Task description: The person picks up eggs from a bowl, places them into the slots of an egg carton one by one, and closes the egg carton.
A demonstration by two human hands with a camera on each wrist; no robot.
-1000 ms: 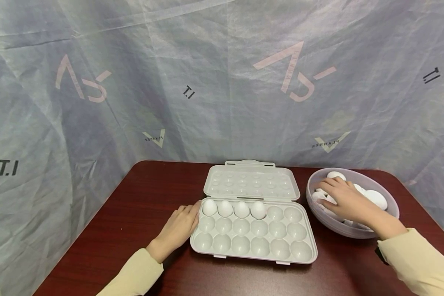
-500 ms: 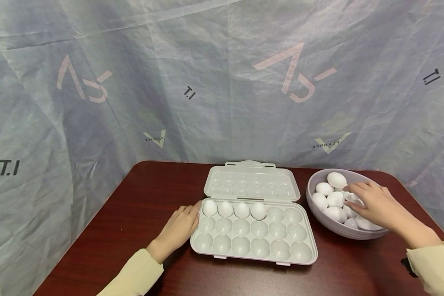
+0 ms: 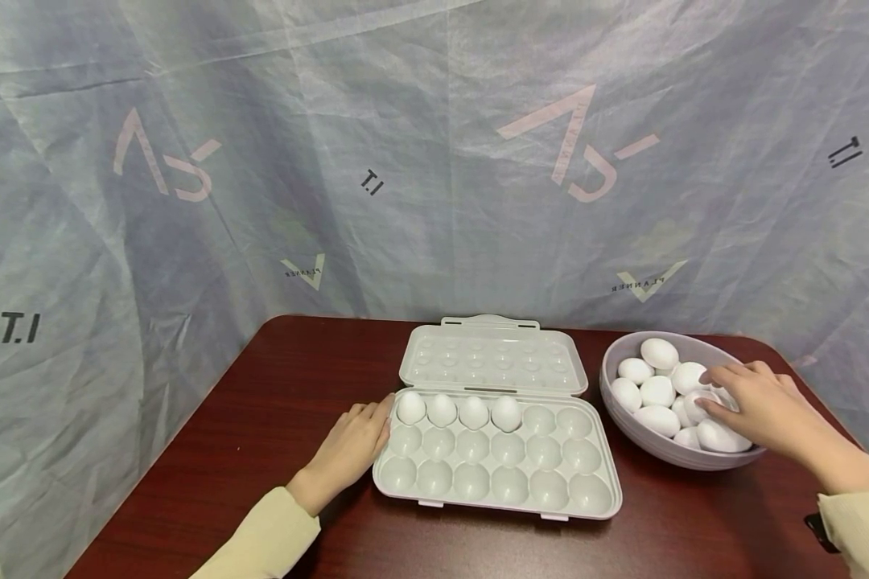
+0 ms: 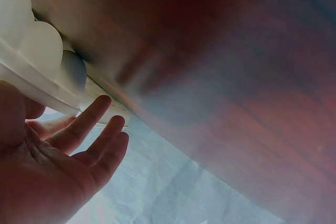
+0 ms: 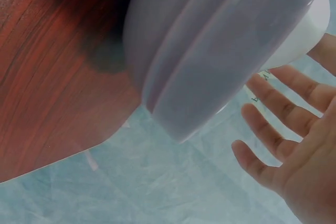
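Observation:
An open grey egg tray (image 3: 543, 474) lies mid-table with its lid (image 3: 492, 358) folded back. Several white eggs (image 3: 442, 408) fill the left of its back row. My left hand (image 3: 355, 442) rests flat against the tray's left edge, fingers straight; the left wrist view shows the same hand (image 4: 79, 145) beside the tray's cells (image 4: 39, 45). A grey bowl (image 3: 644, 444) to the right holds several white eggs (image 3: 655, 392). My right hand (image 3: 749, 402) lies over the eggs at the bowl's right side. Its fingers (image 5: 278, 108) are spread and straight beside the bowl (image 5: 220, 51), holding nothing.
The dark red wooden table (image 3: 275, 386) ends close behind the tray and bowl, where a pale printed sheet (image 3: 434, 161) hangs as a backdrop. The bowl sits near the table's right edge.
My right hand has slid from the left part of the bowl to its right side, uncovering several eggs. The left hand and the tray have stayed still.

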